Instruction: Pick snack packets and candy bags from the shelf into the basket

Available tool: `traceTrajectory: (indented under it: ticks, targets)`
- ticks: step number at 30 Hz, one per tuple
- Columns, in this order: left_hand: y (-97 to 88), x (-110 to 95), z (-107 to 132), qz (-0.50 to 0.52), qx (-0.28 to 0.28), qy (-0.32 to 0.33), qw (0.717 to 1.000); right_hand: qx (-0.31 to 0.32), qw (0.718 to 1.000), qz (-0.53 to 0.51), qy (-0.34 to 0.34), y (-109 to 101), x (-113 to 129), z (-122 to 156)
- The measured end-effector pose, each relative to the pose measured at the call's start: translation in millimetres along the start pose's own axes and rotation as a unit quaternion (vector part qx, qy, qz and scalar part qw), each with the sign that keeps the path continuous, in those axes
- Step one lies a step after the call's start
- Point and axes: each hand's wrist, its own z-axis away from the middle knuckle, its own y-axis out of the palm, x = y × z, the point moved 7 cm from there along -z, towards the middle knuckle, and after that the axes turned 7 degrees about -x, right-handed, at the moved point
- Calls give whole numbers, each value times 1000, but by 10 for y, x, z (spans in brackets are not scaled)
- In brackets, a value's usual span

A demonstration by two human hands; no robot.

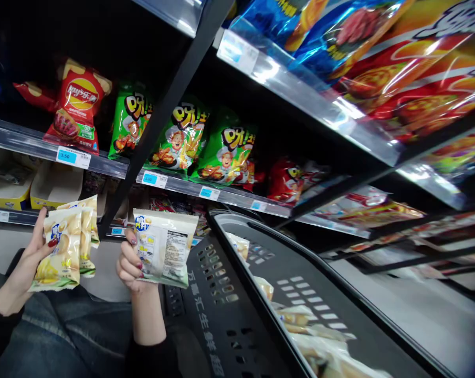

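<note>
Cream-coloured snack bags are bunched in the left hand, and its thumb presses on the front one. The right hand has its fingers closed on the edge of one more bag, with small print facing up. They are held apart, over blue jeans. Just beside the right hand is a big dark grey basket, with pale bags inside. Green bags and a red bag sit on the shelf past them.
</note>
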Motion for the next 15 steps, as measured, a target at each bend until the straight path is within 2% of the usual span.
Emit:
traceTrajectory:
  ticks: [4,7,12,15]
  targets:
    - [-158,183,-46,42,-82,-71,993,-118,992,23,-26,-70,85,-7]
    - [-186,265,-8,37,-113,-139,983,-167,984,51,-46,-91,147,-16]
    - [-166,354,92,54,-102,-218,969,-143,987,53,-53,-52,155,-18]
    - [-261,387,40,30,-76,-168,982,-103,991,77,-35,-12,103,11]
